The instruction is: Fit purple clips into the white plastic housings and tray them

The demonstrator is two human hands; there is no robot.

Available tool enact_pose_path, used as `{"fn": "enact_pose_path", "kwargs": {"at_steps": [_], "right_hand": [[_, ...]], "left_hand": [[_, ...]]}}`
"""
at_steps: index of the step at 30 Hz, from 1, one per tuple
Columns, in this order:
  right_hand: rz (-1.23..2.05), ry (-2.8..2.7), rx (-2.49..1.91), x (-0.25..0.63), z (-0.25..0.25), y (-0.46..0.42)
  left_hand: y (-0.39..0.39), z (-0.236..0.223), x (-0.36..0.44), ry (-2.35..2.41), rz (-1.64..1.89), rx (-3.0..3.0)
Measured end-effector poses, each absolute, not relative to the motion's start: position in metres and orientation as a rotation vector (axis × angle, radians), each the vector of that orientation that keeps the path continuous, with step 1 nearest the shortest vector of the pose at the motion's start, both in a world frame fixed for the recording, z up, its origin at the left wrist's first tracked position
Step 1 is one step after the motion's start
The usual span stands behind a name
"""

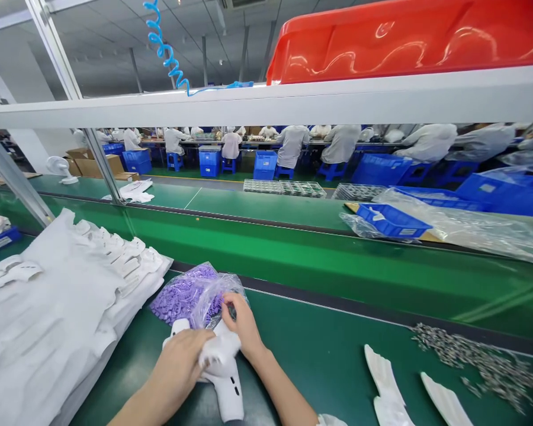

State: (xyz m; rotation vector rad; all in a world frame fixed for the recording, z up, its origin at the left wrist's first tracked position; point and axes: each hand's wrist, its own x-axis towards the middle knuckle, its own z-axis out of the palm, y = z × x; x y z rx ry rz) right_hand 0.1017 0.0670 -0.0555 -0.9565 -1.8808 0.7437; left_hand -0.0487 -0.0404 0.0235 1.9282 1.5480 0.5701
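My left hand [177,367] is closed round a white plastic housing [224,376] that rests on the green mat near the front edge. My right hand [242,322] reaches just past it, its fingers pinched at the open mouth of a clear bag of small purple parts [184,293]. What the right fingertips grip is too small to make out. The bag lies directly behind the housing, touching it.
A large stack of white shells on foam sheets [62,296] fills the left. Two white shell halves [384,378] and a pile of small metal screws [471,355] lie to the right. Behind runs a green conveyor [293,248]; blue bins [391,219] and seated workers are beyond.
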Motion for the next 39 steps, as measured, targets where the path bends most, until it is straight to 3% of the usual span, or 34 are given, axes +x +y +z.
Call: {"fn": "enact_pose_path", "kwargs": {"at_steps": [4, 12, 17, 23, 29, 34, 39], "right_hand": [[0.923, -1.724, -1.027, 0.114, -0.035, 0.073], [1.068, -1.396, -1.008, 0.161, 0.08, 0.052], [1.137, -1.211, -1.031, 0.156, 0.122, 0.026], [1.174, -1.235, -1.121, 0.156, 0.113, 0.028], [0.995, -1.14, -1.182, 0.163, 0.105, 0.033], [0.772, -1.544, -1.282, 0.164, 0.11, 0.033], [0.866, -1.877, -1.334, 0.158, 0.107, 0.036]], "left_hand": [[-0.018, 0.057, -0.043, 1.354, 1.094, 1.123], [0.023, 0.104, -0.01, 0.742, 1.181, 0.544], [0.014, 0.119, 0.001, 0.637, 1.126, 0.551], [0.011, 0.125, -0.006, 0.689, 0.971, 0.8], [0.026, 0.116, -0.026, 0.971, 0.83, 1.267], [0.028, 0.116, -0.045, 1.405, 0.817, 1.479], [0.027, 0.121, -0.055, 1.438, 0.838, 1.543]]}}
